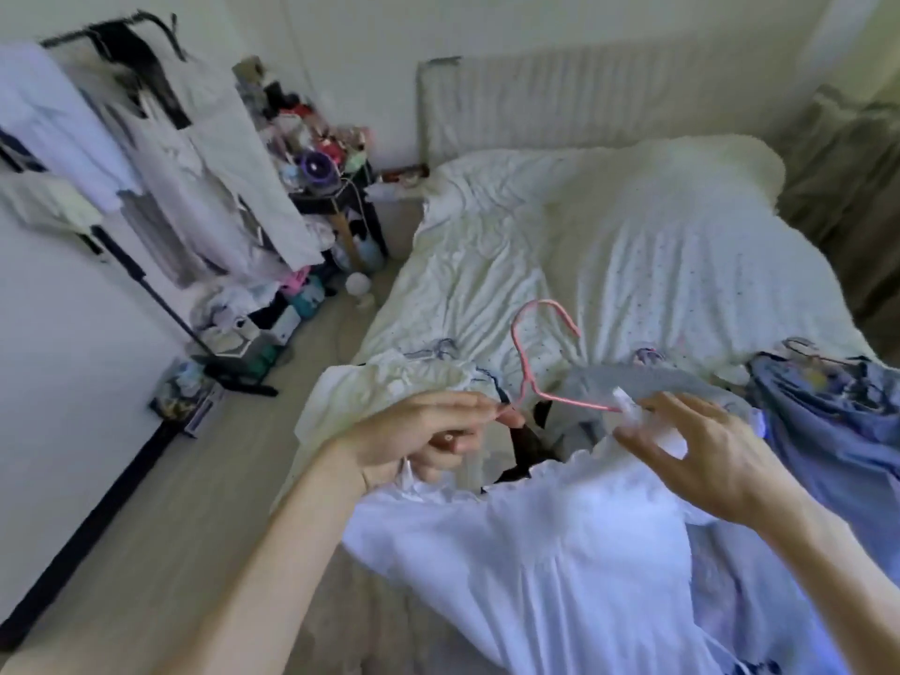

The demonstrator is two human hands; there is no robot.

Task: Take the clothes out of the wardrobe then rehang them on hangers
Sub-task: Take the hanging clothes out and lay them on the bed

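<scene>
White garment (560, 528), frilled along its upper edge, lies spread over the foot of the bed (633, 236), closest to the viewer and between the two bare forearms. Left hand (428, 431) pinches one end of a pink hanger (523, 367) between thumb and fingertips; the hanger is held up just above the garment, tilted, its hook pointing away over the duvet. Right hand (706, 455) is at the hanger's other end, thumb and fingers pinching a white strap of the garment there, the other fingers spread. Just behind the hands lie a cream garment (389, 387) on the left, a grey one (609, 382) in the middle and a blue one (828, 431) on the right, all on the bed. A rack (170, 163) hung with pale clothes stands by the left wall.
</scene>
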